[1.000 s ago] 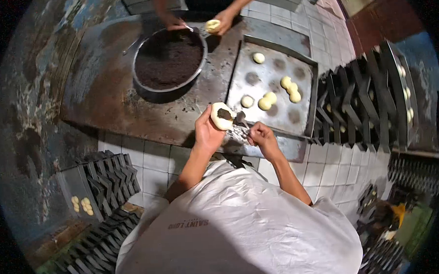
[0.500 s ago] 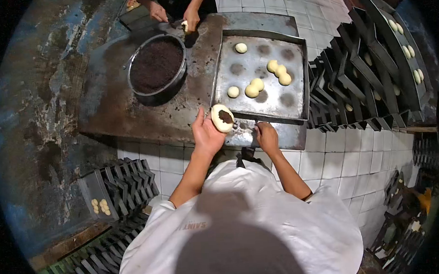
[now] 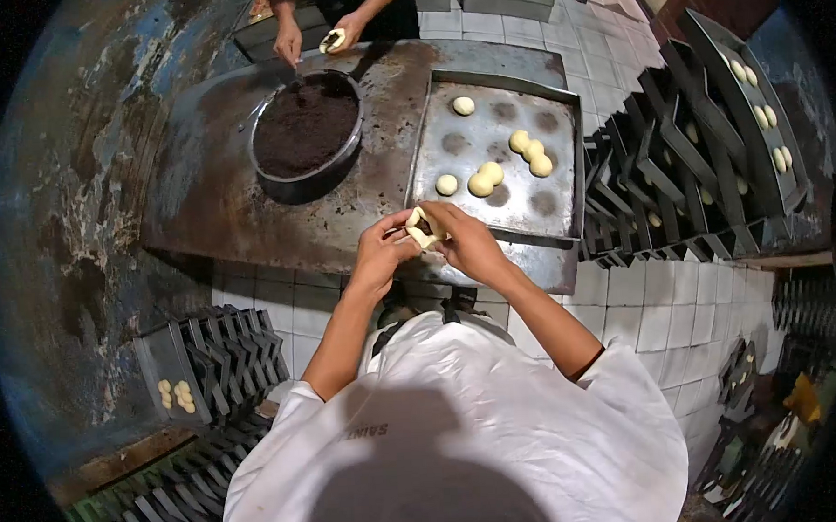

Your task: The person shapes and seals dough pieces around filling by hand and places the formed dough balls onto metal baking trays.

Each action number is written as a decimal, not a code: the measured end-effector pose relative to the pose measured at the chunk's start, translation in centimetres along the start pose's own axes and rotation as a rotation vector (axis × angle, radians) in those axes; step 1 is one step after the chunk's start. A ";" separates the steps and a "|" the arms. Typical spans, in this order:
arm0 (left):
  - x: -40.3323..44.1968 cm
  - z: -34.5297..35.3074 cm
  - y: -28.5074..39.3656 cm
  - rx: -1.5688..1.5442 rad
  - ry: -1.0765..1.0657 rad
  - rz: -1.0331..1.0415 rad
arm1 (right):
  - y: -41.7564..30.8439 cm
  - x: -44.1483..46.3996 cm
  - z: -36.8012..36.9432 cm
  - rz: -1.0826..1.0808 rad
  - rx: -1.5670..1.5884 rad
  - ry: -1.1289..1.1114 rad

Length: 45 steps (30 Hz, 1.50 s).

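Note:
My left hand (image 3: 380,251) and my right hand (image 3: 466,243) both pinch the edges of a pale dough piece (image 3: 421,235), partly folded up around dark filling. The fingers hide some of the dough. Just beyond my right hand lies a square metal tray (image 3: 432,148) holding several round dough balls (image 3: 481,184), some touching each other. A round metal bowl (image 3: 360,124) full of dark crumbly filling (image 3: 302,126) stands on the table, ahead of my left hand and to its left. No spoon shows in my hands.
Across the table (image 3: 200,186), another person's hands (image 3: 352,31) hold a filled dough piece (image 3: 332,41) above the bowl's far side. Stacked metal trays (image 3: 678,138) with dough pieces rise at the right. More stacked trays (image 3: 219,363) stand at the lower left, near the wall.
My right hand has moved left from the table's edge onto the dough. The dough was flat and open on my left palm; its edges are now raised between both hands.

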<state>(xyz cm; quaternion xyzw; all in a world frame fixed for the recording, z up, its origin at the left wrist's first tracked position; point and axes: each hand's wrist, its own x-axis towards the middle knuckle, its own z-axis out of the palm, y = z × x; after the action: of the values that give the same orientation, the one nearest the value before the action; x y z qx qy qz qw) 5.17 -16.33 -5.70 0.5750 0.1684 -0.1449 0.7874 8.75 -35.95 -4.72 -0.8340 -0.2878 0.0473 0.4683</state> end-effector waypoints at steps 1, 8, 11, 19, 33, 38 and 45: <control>-0.5 -0.6 0.8 0.046 0.010 0.044 | -0.5 0.4 0.1 -0.010 -0.028 0.016; -2.2 -4.1 3.5 0.036 0.311 0.364 | -4.8 2.7 2.9 0.136 0.225 0.056; -2.2 -4.8 4.5 -0.192 0.327 0.460 | -8.8 4.2 4.6 -0.032 0.083 0.099; -4.2 -6.8 8.2 -0.238 -0.108 0.597 | -12.4 8.0 7.5 0.219 0.514 0.349; -3.1 -12.0 8.5 -0.427 -0.161 0.435 | -16.7 9.1 12.5 0.089 -0.075 0.517; -3.5 -13.0 10.2 -0.376 -0.489 0.519 | -15.1 9.9 12.5 0.251 0.548 0.385; -3.1 -14.0 9.2 -0.550 -0.173 0.236 | -17.5 10.0 13.2 0.251 0.258 0.495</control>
<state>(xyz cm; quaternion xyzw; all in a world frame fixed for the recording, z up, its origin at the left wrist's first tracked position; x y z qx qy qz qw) 4.86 -0.12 -0.47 0.3413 0.0655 -0.0499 0.9363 4.88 -13.84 3.96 -0.7829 -0.0513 -0.0634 0.6168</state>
